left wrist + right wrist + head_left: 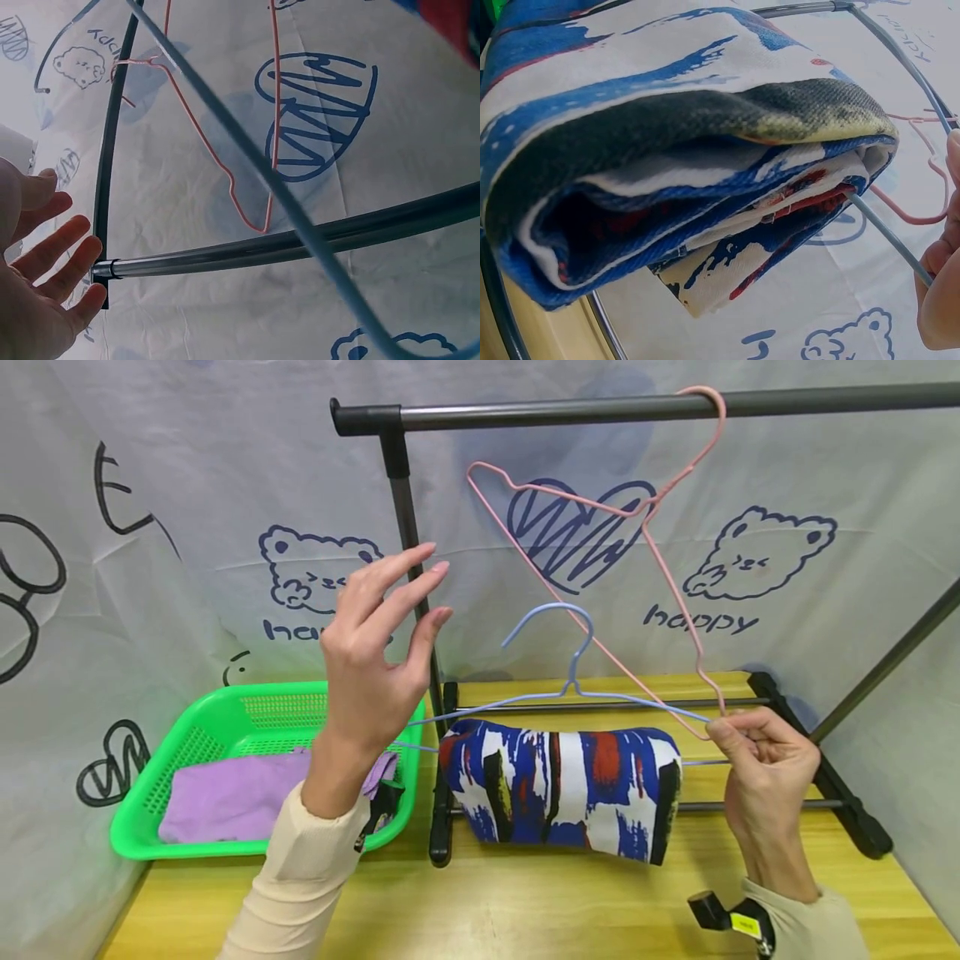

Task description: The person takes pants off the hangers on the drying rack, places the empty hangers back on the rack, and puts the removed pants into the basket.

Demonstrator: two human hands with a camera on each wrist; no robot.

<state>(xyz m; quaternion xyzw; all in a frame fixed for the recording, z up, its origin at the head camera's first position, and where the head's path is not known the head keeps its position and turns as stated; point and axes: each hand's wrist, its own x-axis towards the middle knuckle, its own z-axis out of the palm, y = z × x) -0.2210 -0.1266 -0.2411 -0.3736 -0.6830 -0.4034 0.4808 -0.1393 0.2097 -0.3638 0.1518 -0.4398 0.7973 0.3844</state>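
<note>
See left, on yellow wooden worktop [540, 914], a green plastic basket [277, 714] with folded purple cloth [232, 797] inside; right of it, folded multicoloured cloth [562, 789] over a blue wire hanger [572, 683]; behind, a pink wire hanger [648, 508] on black metal rail [555, 412].

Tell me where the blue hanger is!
In the head view, the blue hanger is just right of centre, its right end in the right hand, the colourful cloth folded over its bottom bar.
</note>
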